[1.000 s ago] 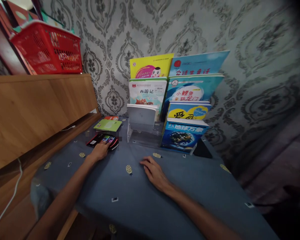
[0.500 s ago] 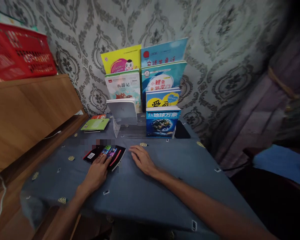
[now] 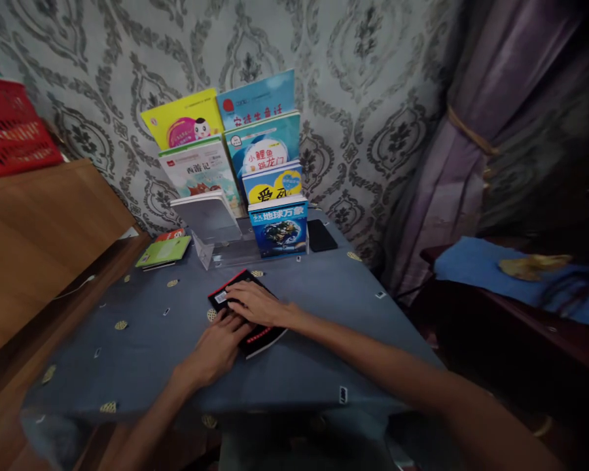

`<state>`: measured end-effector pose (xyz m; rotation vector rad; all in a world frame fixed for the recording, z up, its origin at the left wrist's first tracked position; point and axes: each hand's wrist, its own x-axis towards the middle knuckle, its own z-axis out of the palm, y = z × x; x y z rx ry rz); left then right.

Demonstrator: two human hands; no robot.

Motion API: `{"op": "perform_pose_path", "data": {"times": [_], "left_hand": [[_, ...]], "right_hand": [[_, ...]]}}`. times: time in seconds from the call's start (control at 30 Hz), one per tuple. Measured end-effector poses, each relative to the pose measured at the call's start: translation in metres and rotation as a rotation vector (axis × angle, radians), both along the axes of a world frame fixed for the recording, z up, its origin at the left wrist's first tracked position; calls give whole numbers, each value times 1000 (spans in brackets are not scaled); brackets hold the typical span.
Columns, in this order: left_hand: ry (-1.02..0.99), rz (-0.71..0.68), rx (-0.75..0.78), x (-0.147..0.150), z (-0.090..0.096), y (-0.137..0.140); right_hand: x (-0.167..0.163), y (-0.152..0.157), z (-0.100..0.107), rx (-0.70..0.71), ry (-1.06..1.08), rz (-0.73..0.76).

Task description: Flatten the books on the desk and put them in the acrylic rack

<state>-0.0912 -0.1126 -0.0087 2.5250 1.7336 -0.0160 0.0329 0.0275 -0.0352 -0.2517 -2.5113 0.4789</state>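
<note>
A black book [image 3: 262, 335] with a red edge and a white barcode label lies flat on the cloth-covered table [image 3: 177, 340]. My right hand [image 3: 258, 303] rests across the middle of its cover, fingers stretched out towards the barcode. Against the book's near left side lies my left hand [image 3: 222, 341], its fingers extended onto the cover below the right hand. Both hands are flat, and they hide much of the cover picture between them.
Behind the book stands a clear tiered rack [image 3: 230, 252] of upright books, among them a blue earth book [image 3: 279, 230]. A green book [image 3: 165, 251] lies at the left, a dark flat object [image 3: 321, 235] at the right. A red basket [image 3: 14, 131] sits on a wooden cabinet [image 3: 53, 242].
My right hand has moved from the bare tablecloth onto the black book. My left hand stays on the book, nearer its side. The camera view has turned to the right.
</note>
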Motion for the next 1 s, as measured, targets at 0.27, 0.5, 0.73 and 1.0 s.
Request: {"op": "perform_pose_path", "data": {"times": [0.27,0.5,0.73,1.0], "left_hand": [[-73,-108,-154,7,11,28],[-51,8,-220,3,12,22],[-59,248,-169,-4,4,41],[-9,340,15,-1,-27,83]], "right_hand": [[32,25,-20,26,-108,-84],[50,50,-23,46,-211,-113],[55,77,-27,-18,-276,-128],[64,80,-43,-33,-125,-189]]}}
